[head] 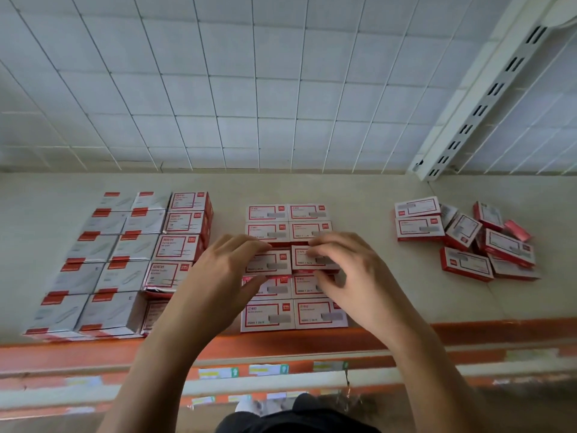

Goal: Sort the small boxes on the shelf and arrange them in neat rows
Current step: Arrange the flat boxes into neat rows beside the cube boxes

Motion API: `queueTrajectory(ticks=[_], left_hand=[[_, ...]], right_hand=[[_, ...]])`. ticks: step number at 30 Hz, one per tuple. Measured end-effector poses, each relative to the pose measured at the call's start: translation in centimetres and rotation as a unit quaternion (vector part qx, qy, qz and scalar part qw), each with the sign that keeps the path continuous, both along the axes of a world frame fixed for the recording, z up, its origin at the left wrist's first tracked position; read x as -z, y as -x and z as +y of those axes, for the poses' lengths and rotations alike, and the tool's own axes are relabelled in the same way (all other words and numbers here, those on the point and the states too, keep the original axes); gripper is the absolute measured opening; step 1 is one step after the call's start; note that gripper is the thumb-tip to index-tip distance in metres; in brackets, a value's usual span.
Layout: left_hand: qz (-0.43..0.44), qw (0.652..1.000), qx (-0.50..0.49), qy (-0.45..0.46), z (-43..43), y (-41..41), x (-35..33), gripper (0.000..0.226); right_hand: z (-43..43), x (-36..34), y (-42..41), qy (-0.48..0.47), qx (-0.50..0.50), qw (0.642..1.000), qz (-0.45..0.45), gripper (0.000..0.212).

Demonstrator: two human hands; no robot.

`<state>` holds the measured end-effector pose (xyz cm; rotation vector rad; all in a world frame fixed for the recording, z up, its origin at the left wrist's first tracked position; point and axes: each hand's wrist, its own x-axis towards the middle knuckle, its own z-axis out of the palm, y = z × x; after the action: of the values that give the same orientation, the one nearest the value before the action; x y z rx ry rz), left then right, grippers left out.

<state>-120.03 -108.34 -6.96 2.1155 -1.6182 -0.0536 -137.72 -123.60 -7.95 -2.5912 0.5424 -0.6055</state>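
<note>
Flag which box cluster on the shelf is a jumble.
The right-hand cluster: boxes tilted and overlapping; the left cluster and middle cluster sit in straight rows.

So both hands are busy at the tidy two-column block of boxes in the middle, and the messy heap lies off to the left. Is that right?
Not quite. The head view shows the messy heap off to the right, not the left. The left hand and right hand are indeed busy at the tidy two-column block in the middle.

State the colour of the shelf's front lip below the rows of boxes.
Orange; the shelf's front lip shows best in the head view.
</note>
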Motion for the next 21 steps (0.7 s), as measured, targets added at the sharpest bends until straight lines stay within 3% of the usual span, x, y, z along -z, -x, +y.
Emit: queueTrajectory(ticks=[6,12,21], left_hand=[[-0.017,1.0,0.008,0.004,0.04,-0.02,0.22,0.047],[-0.034,0.999,0.006,0.027,-0.15,0.28,0.54,0.03],[-0.024,0.999,-0.018,0.044,-0.63,0.53,0.64,0.029]], right_hand=[[0.28,-0.41,0.06,0.026,0.015,1.0,0.008,0.032],[0.42,-0.21,0.22,0.041,0.027,0.999,0.007,0.028],[-0.08,0.08,0.03,0.027,0.036,0.998,0.032,0.027]])
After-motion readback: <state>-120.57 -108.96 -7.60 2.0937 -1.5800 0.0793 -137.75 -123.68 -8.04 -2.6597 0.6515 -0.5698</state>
